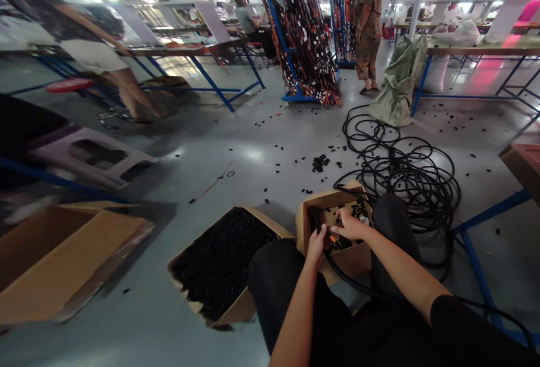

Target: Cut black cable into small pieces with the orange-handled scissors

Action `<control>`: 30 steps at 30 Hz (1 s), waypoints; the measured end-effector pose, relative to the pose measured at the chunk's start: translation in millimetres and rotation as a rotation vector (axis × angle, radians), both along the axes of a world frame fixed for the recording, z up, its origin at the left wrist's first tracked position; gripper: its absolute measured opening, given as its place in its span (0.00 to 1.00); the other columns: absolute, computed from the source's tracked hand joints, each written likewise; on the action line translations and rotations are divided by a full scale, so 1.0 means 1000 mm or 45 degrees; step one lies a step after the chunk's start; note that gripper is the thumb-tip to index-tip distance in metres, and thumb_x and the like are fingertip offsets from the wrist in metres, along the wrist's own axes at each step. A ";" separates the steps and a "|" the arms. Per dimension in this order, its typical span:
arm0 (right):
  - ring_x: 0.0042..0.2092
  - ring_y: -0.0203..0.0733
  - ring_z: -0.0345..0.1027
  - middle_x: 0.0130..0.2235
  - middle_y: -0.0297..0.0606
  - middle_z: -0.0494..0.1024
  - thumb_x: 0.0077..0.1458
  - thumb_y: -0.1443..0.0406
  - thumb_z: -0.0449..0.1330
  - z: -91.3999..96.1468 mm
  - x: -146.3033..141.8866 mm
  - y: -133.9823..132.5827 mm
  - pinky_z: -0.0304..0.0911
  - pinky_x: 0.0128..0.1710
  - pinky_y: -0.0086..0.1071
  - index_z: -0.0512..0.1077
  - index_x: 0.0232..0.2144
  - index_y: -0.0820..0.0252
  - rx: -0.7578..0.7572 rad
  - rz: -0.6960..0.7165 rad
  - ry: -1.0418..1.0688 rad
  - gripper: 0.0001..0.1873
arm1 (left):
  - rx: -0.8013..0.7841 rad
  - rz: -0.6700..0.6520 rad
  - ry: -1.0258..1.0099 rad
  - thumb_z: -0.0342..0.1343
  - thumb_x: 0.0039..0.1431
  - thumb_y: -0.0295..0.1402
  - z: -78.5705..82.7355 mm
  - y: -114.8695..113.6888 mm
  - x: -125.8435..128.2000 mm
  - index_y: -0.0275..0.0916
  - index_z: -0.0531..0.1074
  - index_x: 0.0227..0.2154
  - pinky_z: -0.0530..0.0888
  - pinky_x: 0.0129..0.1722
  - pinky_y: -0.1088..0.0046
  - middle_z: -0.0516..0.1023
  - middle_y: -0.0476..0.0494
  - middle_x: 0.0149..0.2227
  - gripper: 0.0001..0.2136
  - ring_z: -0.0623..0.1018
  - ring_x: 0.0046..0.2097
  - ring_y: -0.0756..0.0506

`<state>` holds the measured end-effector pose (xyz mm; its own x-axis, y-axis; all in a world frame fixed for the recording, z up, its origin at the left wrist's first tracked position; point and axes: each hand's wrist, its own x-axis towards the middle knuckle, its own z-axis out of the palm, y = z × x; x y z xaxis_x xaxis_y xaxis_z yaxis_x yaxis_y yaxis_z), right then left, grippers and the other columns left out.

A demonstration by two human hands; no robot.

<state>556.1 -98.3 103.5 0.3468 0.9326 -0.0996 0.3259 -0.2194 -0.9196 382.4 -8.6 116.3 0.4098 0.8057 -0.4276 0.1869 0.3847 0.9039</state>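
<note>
I sit with my knees apart over a small cardboard box [311, 209] that holds small black parts. My left hand [317, 245] is closed around the end of a thick black cable [358, 285] above the box. The cable runs back over my lap to the right. My right hand [348, 225] pinches something small at the cable's end; I cannot make out what it is. Both hands touch each other over the box's near side.
A larger box [219, 260] full of black pieces lies left of my knee, with another cardboard box [63, 254] further left. Coiled black cable [400, 170] and scattered black bits cover the floor ahead. Blue-framed tables, a rack of wire bundles [307, 35] and several people stand beyond.
</note>
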 end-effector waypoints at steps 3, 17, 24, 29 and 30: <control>0.43 0.44 0.69 0.40 0.32 0.74 0.71 0.60 0.75 0.009 0.001 0.000 0.63 0.47 0.35 0.67 0.41 0.52 -0.042 -0.090 -0.037 0.18 | -0.002 0.020 0.018 0.86 0.35 0.76 -0.001 0.001 -0.002 0.41 0.74 0.35 0.55 0.22 0.77 0.64 0.60 0.21 0.46 0.63 0.21 0.53; 0.36 0.38 0.69 0.31 0.26 0.76 0.70 0.70 0.74 0.004 -0.010 0.006 0.59 0.40 0.31 0.72 0.34 0.55 -0.180 0.196 0.218 0.17 | 0.003 -0.009 -0.024 0.87 0.27 0.74 -0.003 -0.002 -0.004 0.36 0.82 0.40 0.59 0.23 0.78 0.72 0.54 0.26 0.49 0.68 0.25 0.52; 0.37 0.37 0.74 0.33 0.24 0.78 0.61 0.72 0.78 -0.002 -0.018 0.009 0.69 0.40 0.28 0.69 0.40 0.54 -0.189 0.177 0.419 0.20 | 0.014 0.016 -0.105 0.89 0.37 0.70 0.003 -0.005 -0.005 0.38 0.82 0.42 0.62 0.25 0.76 0.72 0.51 0.29 0.44 0.70 0.28 0.50; 0.35 0.38 0.73 0.31 0.24 0.78 0.56 0.71 0.79 0.002 -0.016 0.006 0.67 0.38 0.30 0.73 0.40 0.55 -0.198 0.112 0.410 0.18 | 0.047 0.030 -0.093 0.87 0.44 0.68 0.007 -0.003 -0.006 0.38 0.81 0.46 0.63 0.25 0.76 0.75 0.51 0.31 0.42 0.70 0.28 0.50; 0.36 0.39 0.74 0.31 0.25 0.77 0.56 0.71 0.78 0.003 -0.014 0.005 0.66 0.39 0.30 0.73 0.40 0.55 -0.193 0.071 0.386 0.18 | 0.065 0.051 -0.071 0.86 0.48 0.67 0.006 -0.002 -0.007 0.39 0.80 0.47 0.62 0.24 0.76 0.74 0.52 0.30 0.40 0.69 0.27 0.50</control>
